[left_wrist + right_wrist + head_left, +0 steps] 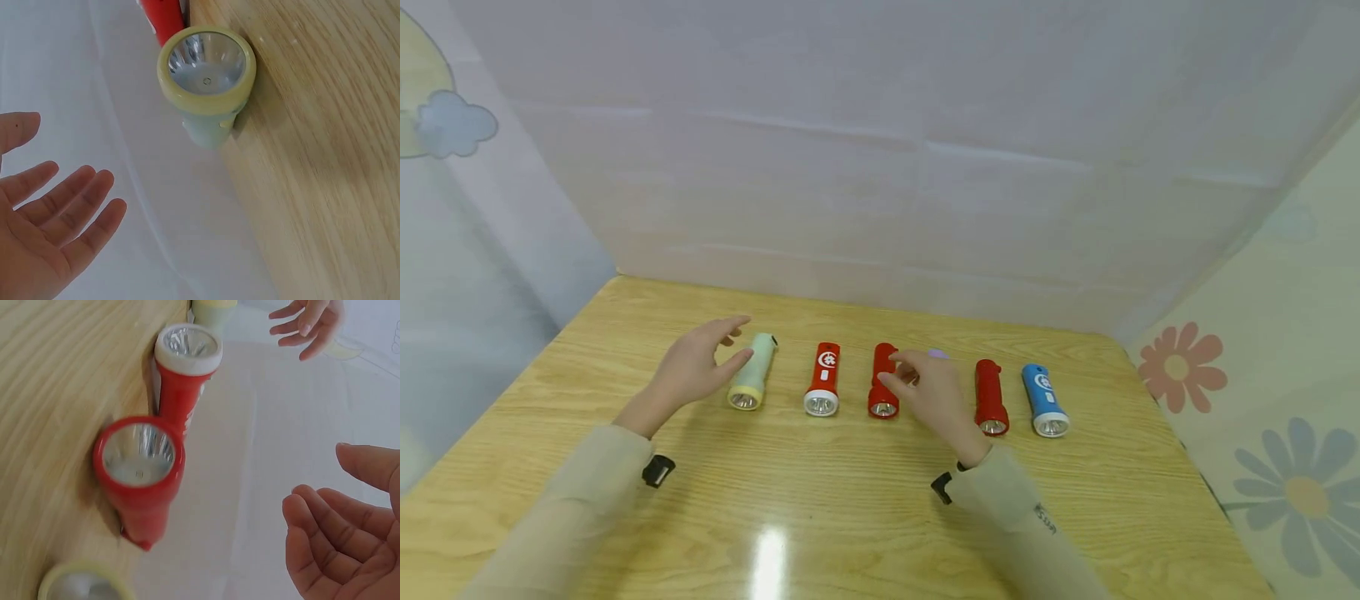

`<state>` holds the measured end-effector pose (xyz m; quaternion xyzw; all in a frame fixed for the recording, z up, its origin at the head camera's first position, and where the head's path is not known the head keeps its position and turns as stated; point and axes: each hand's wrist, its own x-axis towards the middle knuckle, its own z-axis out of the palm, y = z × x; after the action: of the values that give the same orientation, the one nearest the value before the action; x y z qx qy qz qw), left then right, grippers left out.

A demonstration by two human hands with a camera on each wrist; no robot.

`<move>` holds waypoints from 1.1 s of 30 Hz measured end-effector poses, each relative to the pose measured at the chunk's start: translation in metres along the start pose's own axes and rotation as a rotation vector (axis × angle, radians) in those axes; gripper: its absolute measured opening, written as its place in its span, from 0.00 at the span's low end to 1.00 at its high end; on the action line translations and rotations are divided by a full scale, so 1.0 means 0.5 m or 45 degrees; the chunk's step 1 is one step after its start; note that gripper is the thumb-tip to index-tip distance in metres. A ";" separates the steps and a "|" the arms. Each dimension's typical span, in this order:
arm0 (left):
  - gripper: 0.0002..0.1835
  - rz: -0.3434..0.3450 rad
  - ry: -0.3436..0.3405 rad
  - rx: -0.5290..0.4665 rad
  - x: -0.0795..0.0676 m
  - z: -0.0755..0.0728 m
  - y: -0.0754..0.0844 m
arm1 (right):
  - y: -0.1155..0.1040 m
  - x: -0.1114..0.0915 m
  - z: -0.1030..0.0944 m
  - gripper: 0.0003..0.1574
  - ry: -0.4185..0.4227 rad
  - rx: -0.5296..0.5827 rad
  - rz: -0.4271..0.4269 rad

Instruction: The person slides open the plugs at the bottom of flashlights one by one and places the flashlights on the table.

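My left hand (691, 363) hovers beside a mint-green flashlight (758, 362) with a pale yellow head, thumb and fingers apart. The left wrist view shows a gap between that hand (56, 231) and the flashlight (206, 103). Over the row's middle is my right hand (936, 402), its fingers loosely bent around nothing. Nearest to it lies an all-red flashlight (883, 379), also in the right wrist view (140, 481). A purple-ended flashlight (937, 354) is mostly hidden behind the right hand. Between the hands lies a red flashlight with a white head (822, 382).
Farther right on the wooden table (820, 508) lie another all-red flashlight (991, 398) and a blue one with a white head (1045, 400). All the lens ends face me. A pale cloth backdrop (850, 208) rises behind the table's back edge.
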<state>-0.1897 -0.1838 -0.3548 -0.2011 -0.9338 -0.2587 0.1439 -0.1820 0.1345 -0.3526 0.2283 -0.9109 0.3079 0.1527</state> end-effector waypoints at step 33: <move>0.20 -0.299 -0.164 -0.237 0.036 0.021 -0.098 | -0.101 0.074 0.125 0.23 -0.451 0.375 0.252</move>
<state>-0.2295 -0.2110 -0.3774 -0.1189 -0.9302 -0.3456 0.0334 -0.1963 0.0476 -0.3598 0.2080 -0.8867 0.4060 -0.0751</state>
